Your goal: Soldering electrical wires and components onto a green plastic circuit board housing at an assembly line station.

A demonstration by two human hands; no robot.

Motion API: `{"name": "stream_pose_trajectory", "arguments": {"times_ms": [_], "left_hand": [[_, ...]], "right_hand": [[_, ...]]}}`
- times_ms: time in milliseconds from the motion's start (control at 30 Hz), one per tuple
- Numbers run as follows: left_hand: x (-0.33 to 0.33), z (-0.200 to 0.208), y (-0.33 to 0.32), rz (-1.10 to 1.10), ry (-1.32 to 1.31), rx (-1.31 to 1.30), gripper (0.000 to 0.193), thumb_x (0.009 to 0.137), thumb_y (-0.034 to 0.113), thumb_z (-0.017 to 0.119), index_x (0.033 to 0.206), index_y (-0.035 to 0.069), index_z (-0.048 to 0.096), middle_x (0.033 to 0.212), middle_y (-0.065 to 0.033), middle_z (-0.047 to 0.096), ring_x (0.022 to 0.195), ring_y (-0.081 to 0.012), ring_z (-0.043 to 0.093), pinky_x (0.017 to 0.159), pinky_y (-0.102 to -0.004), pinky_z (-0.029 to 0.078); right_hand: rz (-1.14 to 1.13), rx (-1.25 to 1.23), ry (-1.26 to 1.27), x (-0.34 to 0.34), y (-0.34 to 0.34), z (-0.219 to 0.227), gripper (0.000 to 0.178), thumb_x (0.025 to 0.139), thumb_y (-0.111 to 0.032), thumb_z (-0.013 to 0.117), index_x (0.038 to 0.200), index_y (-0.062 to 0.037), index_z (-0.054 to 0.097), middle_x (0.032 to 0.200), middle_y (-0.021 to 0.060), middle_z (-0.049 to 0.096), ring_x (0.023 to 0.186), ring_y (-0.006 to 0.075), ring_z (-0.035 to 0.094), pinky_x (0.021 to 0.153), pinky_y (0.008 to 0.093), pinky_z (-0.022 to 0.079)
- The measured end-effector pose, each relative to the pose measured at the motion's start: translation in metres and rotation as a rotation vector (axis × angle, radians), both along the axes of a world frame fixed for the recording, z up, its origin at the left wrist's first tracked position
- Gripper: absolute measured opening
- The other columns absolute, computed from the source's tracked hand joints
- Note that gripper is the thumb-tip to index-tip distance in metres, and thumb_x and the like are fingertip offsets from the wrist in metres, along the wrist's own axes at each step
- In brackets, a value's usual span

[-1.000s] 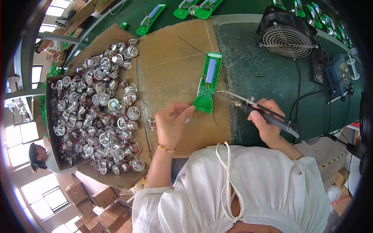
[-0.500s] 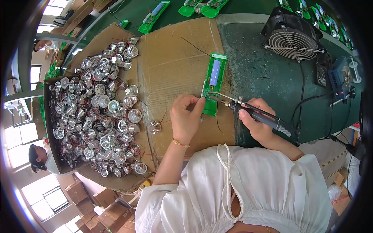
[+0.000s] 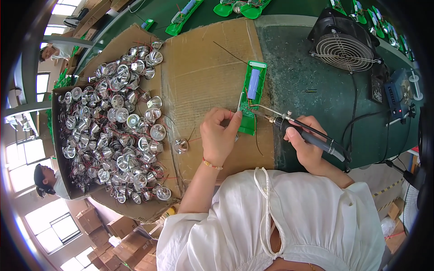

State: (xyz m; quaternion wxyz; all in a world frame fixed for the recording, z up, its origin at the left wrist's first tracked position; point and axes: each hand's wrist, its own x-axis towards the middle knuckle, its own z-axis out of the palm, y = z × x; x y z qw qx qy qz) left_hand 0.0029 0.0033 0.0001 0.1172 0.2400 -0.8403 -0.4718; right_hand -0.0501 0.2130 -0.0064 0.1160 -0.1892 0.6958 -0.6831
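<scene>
My right hand [image 3: 308, 141] grips a black-and-grey soldering iron [image 3: 312, 138] with a thin metal feed tube along it. Its tip is over the small circuit board [image 3: 248, 109] in a long green plastic housing [image 3: 247, 127], which lies on the cardboard. A purple cylindrical battery [image 3: 254, 84] sits in the housing's upper part. Close to the housing's left edge, my left hand [image 3: 220, 133] has thumb and forefinger pinched together; what they hold is hidden. One silver reflector lamp [image 3: 181, 145] lies left of that hand, its red wire running toward the hand.
A cardboard box [image 3: 58, 131] heaped with silver reflector lamps [image 3: 121, 114] stands on the left. A black fan with a wire grille [image 3: 344, 52] and a blue soldering station [image 3: 398, 97] are at right. More green housings [image 3: 183, 17] line the far side. Other people are at far left.
The soldering iron has drawn back slightly to the right over the board. My left hand keeps its pinch beside the housing. The whole view has shifted a little.
</scene>
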Motion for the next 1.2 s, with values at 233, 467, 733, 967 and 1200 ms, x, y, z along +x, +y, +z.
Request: {"name": "stream_pose_trajectory", "arguments": {"times_ms": [233,467,733,967,1200], "left_hand": [[0.003,0.001,0.000,0.004,-0.030,-0.006,0.016,0.077,0.014,0.071,0.072,0.000,0.063,0.071,-0.0067,0.059,0.064,-0.0162,0.056,0.060,-0.0273,0.045],[0.019,0.001,-0.003,-0.060,0.156,0.305,0.010,0.081,0.008,0.067,0.077,0.000,0.065,0.090,-0.0072,0.060,0.082,-0.0129,0.056,0.068,-0.0221,0.045],[0.012,0.003,0.000,-0.218,0.075,-0.040,0.015,0.084,0.016,0.064,0.080,0.002,0.068,0.089,-0.0052,0.054,0.080,-0.0139,0.050,0.065,-0.0261,0.040],[0.006,0.005,0.000,-0.269,-0.025,-0.204,0.016,0.079,0.020,0.068,0.074,0.004,0.069,0.087,-0.0063,0.053,0.085,-0.0203,0.050,0.074,-0.0307,0.040],[0.004,0.007,0.001,-0.275,-0.027,-0.210,0.015,0.079,0.020,0.068,0.073,0.006,0.069,0.086,-0.0054,0.054,0.085,-0.0209,0.049,0.076,-0.0318,0.040]], "right_hand": [[-0.005,0.047,0.007,0.001,0.002,-0.001,0.015,0.084,-0.007,0.061,0.091,0.0023,0.052,0.077,0.0092,0.058,0.064,0.0116,0.057,0.057,0.0249,0.047],[-0.036,-0.036,-0.050,0.002,0.007,0.002,0.016,0.083,-0.008,0.061,0.091,0.0023,0.051,0.078,0.0097,0.057,0.064,0.0123,0.058,0.057,0.0252,0.047],[0.004,0.070,0.009,0.002,0.011,0.005,0.015,0.083,-0.007,0.061,0.089,0.0024,0.051,0.075,0.0095,0.057,0.063,0.0118,0.056,0.057,0.0250,0.046],[0.032,0.064,0.040,0.001,0.005,0.012,0.016,0.084,-0.008,0.062,0.088,0.0019,0.051,0.069,0.0085,0.057,0.062,0.0105,0.055,0.055,0.0241,0.044],[-0.024,0.033,0.000,0.004,0.006,0.003,0.014,0.084,-0.008,0.063,0.089,0.0010,0.053,0.070,0.0057,0.058,0.060,0.0087,0.055,0.054,0.0228,0.044]]}}
